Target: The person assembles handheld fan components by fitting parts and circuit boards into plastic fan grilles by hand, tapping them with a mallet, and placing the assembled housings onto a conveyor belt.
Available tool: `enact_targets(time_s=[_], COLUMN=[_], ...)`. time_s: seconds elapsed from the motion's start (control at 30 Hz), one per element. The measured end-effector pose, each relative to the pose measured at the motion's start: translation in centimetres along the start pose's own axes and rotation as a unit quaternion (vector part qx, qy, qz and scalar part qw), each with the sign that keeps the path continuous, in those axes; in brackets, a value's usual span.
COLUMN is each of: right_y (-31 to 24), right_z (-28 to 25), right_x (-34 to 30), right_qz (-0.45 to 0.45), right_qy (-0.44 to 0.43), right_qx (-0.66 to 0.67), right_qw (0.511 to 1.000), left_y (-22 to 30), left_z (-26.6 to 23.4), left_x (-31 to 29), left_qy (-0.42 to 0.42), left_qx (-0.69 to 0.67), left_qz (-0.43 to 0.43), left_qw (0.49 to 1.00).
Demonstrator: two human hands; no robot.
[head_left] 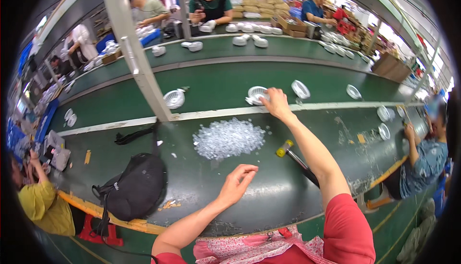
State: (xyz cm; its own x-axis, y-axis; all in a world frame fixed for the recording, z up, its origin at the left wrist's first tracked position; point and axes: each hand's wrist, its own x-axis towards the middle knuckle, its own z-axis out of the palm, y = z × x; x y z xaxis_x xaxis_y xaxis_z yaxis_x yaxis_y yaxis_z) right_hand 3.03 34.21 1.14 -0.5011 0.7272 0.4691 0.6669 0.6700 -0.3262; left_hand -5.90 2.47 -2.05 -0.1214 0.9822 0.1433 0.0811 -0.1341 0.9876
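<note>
My right hand [277, 104] reaches across the dividing rail to the green belt, its fingers closed at the right rim of a round white slotted plastic housing [258, 93]. My left hand [237, 184] hovers over the near dark worktop, loosely curled, with a gap between thumb and fingers and nothing visible in it. Just beyond that hand lies a heap of small clear plastic pieces [229, 138]. A tool with a yellow end and dark handle [294, 157] rests under my right forearm.
Other white housings [174, 99] [300, 89] [354, 91] lie along the green belt [216, 81]. A black backpack [137, 187] sits at left on the worktop. A metal post [137, 48] rises at the rail [216, 113]. People work at both sides and across the line.
</note>
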Motion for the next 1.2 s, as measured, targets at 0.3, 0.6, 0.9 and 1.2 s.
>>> enact_targets(time_s=[0.3,0.6,0.9,1.2], right_y=[2.6,-7.4,-11.7,-11.1], right_z=[4.2,-12.9,-15.2,-12.7], right_x=[1.4,-13.6,-27.2,-27.7], right_qz=[0.032,-0.226,-0.184,0.017], right_qy=[-0.003,0.094,-0.177,-0.146], right_qx=[-0.155,-0.069,0.076,0.267], right_qw=[0.987,0.967,0.964,0.952], left_y=[-0.4,2.7,1.1,2.0], left_z=[0.7,0.2,2.1,1.7], left_x=[-0.8,-1.9,-2.8,-3.0], left_qy=[-0.039,0.111,-0.093,-0.086], left_qx=[0.015,0.336,0.414,0.388], left_qz=[0.044,0.423,0.436,0.385], left_qw=[0.998,0.834,0.794,0.833])
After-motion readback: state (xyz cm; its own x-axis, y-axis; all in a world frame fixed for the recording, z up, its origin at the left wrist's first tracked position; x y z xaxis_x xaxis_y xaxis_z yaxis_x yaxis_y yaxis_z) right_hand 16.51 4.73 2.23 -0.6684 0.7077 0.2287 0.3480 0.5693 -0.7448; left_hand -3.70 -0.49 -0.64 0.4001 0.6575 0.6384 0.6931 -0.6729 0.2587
